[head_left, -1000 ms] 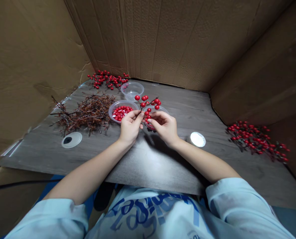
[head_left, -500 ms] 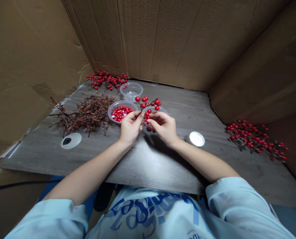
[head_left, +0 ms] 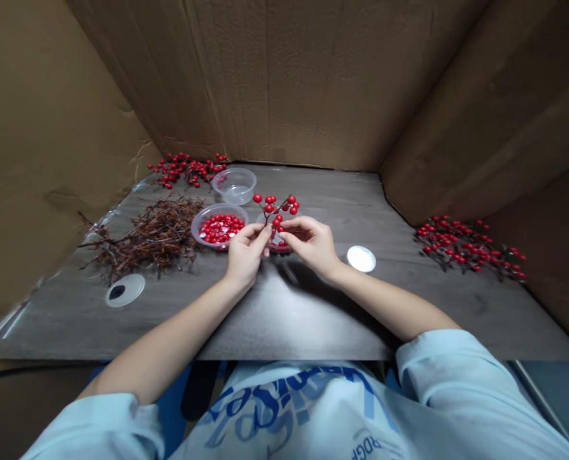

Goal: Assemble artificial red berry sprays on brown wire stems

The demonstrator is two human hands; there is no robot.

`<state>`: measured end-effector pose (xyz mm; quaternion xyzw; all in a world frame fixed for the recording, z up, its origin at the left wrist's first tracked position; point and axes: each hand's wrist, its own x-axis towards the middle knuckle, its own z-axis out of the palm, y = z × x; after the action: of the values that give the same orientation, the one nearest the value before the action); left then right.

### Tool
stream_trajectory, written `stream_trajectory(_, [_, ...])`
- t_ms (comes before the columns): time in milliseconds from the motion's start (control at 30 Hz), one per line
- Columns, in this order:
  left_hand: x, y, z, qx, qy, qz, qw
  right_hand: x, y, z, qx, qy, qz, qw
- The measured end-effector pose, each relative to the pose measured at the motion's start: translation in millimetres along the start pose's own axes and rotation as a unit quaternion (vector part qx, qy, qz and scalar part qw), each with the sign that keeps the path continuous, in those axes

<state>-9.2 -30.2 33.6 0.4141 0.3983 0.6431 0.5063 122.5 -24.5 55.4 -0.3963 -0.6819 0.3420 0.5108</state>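
Observation:
My left hand (head_left: 244, 251) pinches the stem of a small twig with red berries (head_left: 275, 206), held upright over the dark table. My right hand (head_left: 313, 241) has its fingers closed on a berry low on the same twig. Just behind the hands sits a clear plastic bowl (head_left: 281, 245), mostly hidden by them. To the left stands another clear bowl holding loose red berries (head_left: 220, 226).
A heap of bare brown twigs (head_left: 147, 235) lies at the left, an empty clear bowl (head_left: 235, 184) and berry sprigs (head_left: 186, 169) behind it. More berry sprigs (head_left: 466, 244) lie at the right. Two lids (head_left: 124, 291) (head_left: 361, 258) rest on the table. Cardboard walls enclose it.
The view has tilted and shifted, so everything sits lower and more to the left. Both hands stay on the berry twig in the same grip.

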Motion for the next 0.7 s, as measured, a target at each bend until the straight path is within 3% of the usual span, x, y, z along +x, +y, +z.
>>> stream_trajectory(167, [-8.9,9.0,20.3,0.077,-0.079,-0.008,0.994,-14.5,-6.2,-36.0,-0.069,0.008,-0.035,0.997])
stream_trajectory(367, [-16.1,15.8,59.9,0.135,-0.166,-0.01,0.977,-38.2,-9.2,-80.2,-0.1,0.063,-0.034,0.992])
stream_trajectory(533, [-15.0,2.6,97.8,0.197,-0.218,0.057,0.954,-55.2,-9.6,-117.7,-0.142,0.123,-0.05,0.981])
stream_trajectory(700, [-12.9,-13.1,145.4,0.199,-0.261,0.006,0.945,-62.1,6.4,-150.6,-0.187,0.195,-0.061,0.961])
